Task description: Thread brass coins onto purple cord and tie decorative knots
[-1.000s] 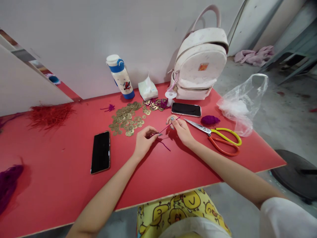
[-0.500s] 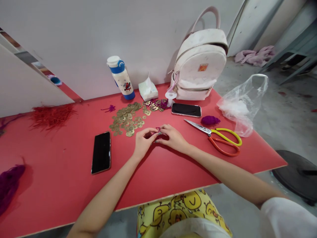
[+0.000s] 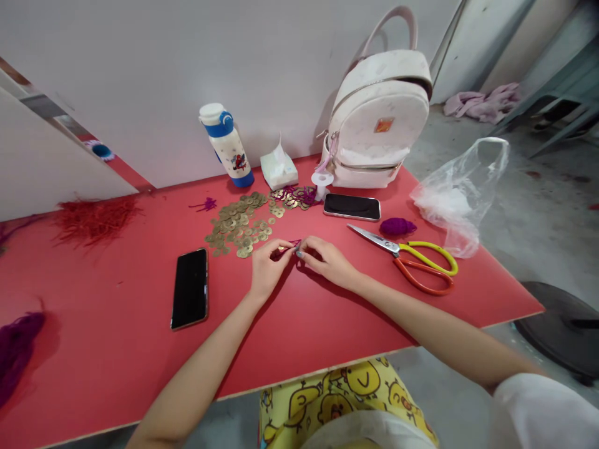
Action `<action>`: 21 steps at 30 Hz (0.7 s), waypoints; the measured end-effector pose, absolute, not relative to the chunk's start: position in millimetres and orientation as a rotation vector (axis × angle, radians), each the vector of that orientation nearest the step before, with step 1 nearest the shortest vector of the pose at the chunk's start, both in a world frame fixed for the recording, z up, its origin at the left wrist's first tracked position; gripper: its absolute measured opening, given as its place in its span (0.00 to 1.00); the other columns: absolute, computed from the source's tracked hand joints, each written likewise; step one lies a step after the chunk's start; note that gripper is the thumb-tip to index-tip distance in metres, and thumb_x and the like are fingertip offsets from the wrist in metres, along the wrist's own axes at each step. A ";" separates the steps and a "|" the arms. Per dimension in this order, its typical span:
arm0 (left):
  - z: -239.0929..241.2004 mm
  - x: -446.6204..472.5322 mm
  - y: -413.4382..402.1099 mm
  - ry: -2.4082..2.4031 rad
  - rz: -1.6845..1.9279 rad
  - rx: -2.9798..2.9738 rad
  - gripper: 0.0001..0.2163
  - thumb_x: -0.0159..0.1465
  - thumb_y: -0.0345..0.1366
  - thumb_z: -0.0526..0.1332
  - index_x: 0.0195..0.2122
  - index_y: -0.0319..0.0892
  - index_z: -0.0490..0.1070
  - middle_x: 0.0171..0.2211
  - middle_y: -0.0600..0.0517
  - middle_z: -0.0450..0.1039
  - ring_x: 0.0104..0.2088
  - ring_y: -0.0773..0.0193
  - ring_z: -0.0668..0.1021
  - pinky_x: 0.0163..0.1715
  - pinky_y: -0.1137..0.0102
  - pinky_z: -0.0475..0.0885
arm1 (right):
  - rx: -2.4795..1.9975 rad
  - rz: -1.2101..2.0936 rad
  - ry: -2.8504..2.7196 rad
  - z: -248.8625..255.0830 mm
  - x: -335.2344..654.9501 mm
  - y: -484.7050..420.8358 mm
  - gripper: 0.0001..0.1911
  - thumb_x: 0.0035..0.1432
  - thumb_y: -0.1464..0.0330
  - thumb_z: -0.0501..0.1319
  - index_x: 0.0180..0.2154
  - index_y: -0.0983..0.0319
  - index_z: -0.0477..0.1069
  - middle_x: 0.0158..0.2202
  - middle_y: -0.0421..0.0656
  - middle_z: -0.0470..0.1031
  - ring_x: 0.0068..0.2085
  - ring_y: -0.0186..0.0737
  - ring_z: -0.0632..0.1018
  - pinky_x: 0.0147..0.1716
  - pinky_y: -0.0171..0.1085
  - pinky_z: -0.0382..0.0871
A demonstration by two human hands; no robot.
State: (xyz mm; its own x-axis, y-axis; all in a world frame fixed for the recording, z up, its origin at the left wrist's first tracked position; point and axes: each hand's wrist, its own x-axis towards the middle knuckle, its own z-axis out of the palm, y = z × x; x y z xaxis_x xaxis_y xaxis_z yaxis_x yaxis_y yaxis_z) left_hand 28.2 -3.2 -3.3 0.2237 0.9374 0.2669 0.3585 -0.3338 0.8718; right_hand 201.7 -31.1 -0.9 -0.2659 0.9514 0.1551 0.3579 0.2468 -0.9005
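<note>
My left hand and my right hand meet fingertip to fingertip over the red table. Between them runs a piece of purple yarn, pinched by the thumb and fingers of each hand; its ends are mostly hidden by the fingers. Whether a coin is on it cannot be made out. Just beyond my left hand lies a spread of brass coins with holes. More coins, mixed with purple yarn pieces, lie farther back. Scissors with yellow and red handles rest right of my right hand, beside a purple yarn ball.
Phones lie at left and back right. Along the wall stand a bottle, a tissue pack, a white spool and a backpack. A plastic bag, red shreds and purple yarn lie toward the sides.
My fingertips have drawn closer together, and the right hand has closed its thumb and fingers. The small yarn loop between them now lies flatter. Objects on the table stay put.
</note>
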 end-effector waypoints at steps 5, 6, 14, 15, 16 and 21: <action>-1.7 28.2 -3.6 1.206 1.087 1.830 0.04 0.59 0.34 0.64 0.29 0.41 0.77 0.24 0.54 0.75 0.22 0.70 0.69 0.24 0.74 0.63 | -1.107 1.393 -1.457 -3.6 199.7 -32.9 0.13 0.58 0.62 0.63 0.35 0.58 0.60 0.24 0.36 0.75 0.25 0.37 0.79 0.28 0.36 0.73; -1.2 28.1 -3.6 1.207 1.089 1.824 0.04 0.59 0.34 0.64 0.29 0.41 0.77 0.23 0.55 0.75 0.21 0.70 0.69 0.24 0.74 0.63 | -1.100 1.406 -1.426 -4.0 199.5 -32.9 0.13 0.57 0.63 0.64 0.36 0.58 0.60 0.24 0.35 0.75 0.24 0.36 0.78 0.27 0.35 0.73; -2.6 28.5 -5.1 1.085 1.112 1.680 0.05 0.57 0.36 0.66 0.29 0.40 0.77 0.23 0.53 0.75 0.23 0.68 0.73 0.25 0.74 0.67 | -1.174 1.457 -1.536 -2.9 202.6 -32.3 0.10 0.57 0.63 0.63 0.37 0.62 0.69 0.21 0.38 0.75 0.22 0.36 0.78 0.22 0.32 0.70; -2.7 28.6 -5.3 1.063 1.114 1.685 0.05 0.57 0.36 0.66 0.29 0.41 0.77 0.24 0.53 0.75 0.24 0.68 0.73 0.25 0.74 0.67 | -1.181 1.449 -1.570 -2.9 203.0 -32.4 0.09 0.59 0.63 0.62 0.37 0.62 0.70 0.21 0.38 0.75 0.21 0.35 0.77 0.23 0.32 0.70; -2.3 28.8 -5.4 1.048 1.118 1.697 0.05 0.57 0.36 0.66 0.28 0.41 0.77 0.25 0.53 0.76 0.24 0.68 0.73 0.26 0.74 0.67 | -1.183 1.435 -1.598 -2.7 203.3 -32.5 0.09 0.60 0.62 0.60 0.37 0.63 0.71 0.20 0.38 0.74 0.20 0.34 0.76 0.23 0.32 0.69; 2.5 28.4 -3.0 1.081 1.200 1.777 0.04 0.58 0.35 0.65 0.28 0.41 0.77 0.26 0.52 0.75 0.25 0.68 0.71 0.25 0.73 0.64 | -1.097 1.344 -1.658 2.3 204.3 -34.2 0.14 0.65 0.62 0.55 0.32 0.63 0.70 0.25 0.40 0.76 0.23 0.32 0.76 0.26 0.31 0.68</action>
